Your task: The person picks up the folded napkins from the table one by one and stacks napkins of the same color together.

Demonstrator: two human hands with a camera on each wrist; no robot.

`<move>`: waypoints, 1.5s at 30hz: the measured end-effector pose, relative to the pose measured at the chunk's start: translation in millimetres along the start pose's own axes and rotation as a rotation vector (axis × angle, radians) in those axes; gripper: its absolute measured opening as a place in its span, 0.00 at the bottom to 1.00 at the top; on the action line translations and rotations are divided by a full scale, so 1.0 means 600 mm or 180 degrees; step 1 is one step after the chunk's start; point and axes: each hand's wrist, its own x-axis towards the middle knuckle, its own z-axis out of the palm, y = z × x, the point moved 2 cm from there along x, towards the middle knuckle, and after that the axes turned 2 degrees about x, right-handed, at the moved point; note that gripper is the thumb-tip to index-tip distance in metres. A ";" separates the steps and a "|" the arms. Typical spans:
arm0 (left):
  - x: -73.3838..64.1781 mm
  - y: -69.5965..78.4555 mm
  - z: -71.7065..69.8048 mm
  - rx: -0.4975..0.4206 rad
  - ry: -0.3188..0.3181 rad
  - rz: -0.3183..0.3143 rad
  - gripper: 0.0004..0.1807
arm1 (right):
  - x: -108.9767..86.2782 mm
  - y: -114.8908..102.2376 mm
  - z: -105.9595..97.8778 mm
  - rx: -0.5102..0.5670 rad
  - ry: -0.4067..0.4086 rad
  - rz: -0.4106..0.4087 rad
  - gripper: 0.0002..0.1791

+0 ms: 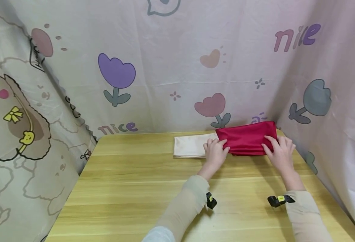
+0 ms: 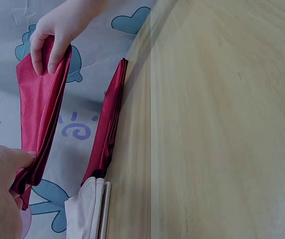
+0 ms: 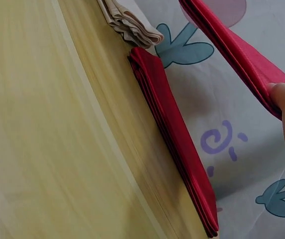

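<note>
Both hands hold a folded red satin cloth [image 1: 245,137] up off the table, one at each end. My left hand [image 1: 215,153] pinches its left end between thumb and fingers, and my right hand [image 1: 281,151] grips the right end. Below it, a second folded red cloth [image 2: 105,124] lies on the table, mostly covered by the held one in the head view. The right wrist view shows the stacked layers of this lower cloth [image 3: 172,139] and a gap between it and the raised one. A folded cream-white cloth [image 1: 189,146] lies just left of the red ones.
The wooden table [image 1: 120,188] extends in front of the cloths. A patterned curtain [image 1: 165,67] hangs behind its back edge and along both sides. Small black cameras [image 1: 210,201] are strapped to the wrists.
</note>
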 end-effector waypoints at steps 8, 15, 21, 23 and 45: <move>0.007 0.010 0.003 0.0033 0.0005 0.0094 0.18 | 0.005 0.013 -0.004 -0.0027 -0.0048 0.0007 0.21; 0.014 0.020 0.010 -0.0039 -0.0082 0.0090 0.18 | 0.004 0.025 -0.011 -0.0122 -0.0176 0.0049 0.22; 0.019 0.027 0.019 0.0027 -0.0220 0.0115 0.18 | 0.004 0.032 -0.017 -0.0215 -0.0259 0.0124 0.23; 0.021 0.029 0.022 0.0068 -0.0243 0.0147 0.18 | 0.003 0.034 -0.018 -0.0232 -0.0272 0.0142 0.23; 0.025 0.047 0.064 0.0676 -0.0724 0.0385 0.27 | 0.009 0.048 -0.022 -0.0411 -0.0634 0.0435 0.27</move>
